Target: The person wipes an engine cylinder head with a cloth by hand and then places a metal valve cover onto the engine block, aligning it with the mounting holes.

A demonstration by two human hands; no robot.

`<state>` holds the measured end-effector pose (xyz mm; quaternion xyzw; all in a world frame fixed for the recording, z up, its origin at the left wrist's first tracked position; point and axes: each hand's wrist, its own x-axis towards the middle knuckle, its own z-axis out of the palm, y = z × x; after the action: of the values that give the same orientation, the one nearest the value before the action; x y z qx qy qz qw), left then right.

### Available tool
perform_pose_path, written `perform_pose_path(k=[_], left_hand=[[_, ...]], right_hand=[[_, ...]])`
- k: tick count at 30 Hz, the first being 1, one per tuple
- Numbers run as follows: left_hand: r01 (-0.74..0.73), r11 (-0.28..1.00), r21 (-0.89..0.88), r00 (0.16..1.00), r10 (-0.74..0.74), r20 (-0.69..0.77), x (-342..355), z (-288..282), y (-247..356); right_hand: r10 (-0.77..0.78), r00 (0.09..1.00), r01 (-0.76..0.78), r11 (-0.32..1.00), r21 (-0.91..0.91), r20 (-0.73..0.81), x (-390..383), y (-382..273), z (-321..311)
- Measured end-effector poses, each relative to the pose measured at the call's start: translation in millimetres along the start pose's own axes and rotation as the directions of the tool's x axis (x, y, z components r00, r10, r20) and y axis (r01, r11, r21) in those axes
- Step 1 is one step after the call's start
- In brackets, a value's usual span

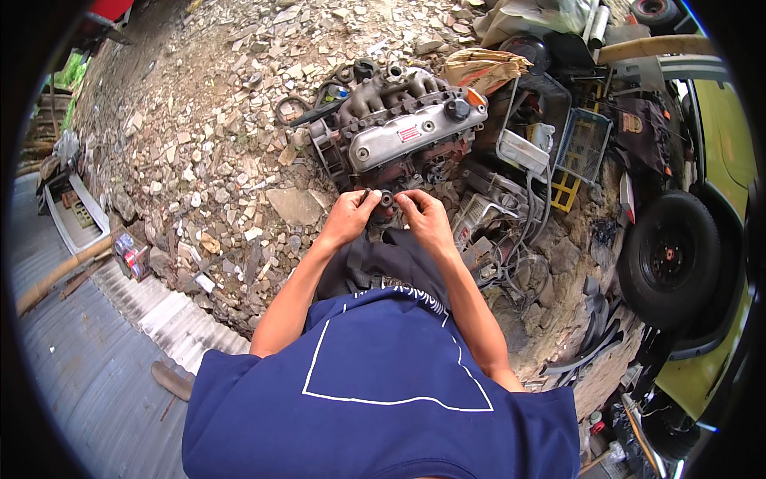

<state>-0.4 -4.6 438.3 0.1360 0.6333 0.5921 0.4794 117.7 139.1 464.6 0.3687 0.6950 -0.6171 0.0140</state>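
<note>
From the head, one fisheye view looks steeply down: navy-blue fabric shirt (391, 359) nearest, bare hands (349, 219) farther out.

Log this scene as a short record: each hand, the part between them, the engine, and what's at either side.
Left hand: fingertips beside a small round part
Right hand: fingertips at the part's other side
Grip: which hand holds it is unclear
Engine: on stony ground, beyond the hands
Left side: corrugated metal sheets
Right side: black wheel beside a yellow-green vehicle
</note>
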Motion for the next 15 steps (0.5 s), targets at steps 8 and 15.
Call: perform_pose_path(k=[8, 15], left_hand=[[0.052, 0.952, 0.302, 0.994, -0.019, -0.11, 43.9, -16.3, -64.0], [0.105, 0.978, 0.178, 0.981, -0.073, -0.179, 83.2, -30.4, -119.9]], right_hand=[[-0.375, 0.881, 0.472, 0.653, -0.592, 0.289, 61.1, 61.1, 14.4], [-0.37, 0.833, 0.553, 0.576, -0.602, 0.411, 109.0, 73.6, 32.1]])
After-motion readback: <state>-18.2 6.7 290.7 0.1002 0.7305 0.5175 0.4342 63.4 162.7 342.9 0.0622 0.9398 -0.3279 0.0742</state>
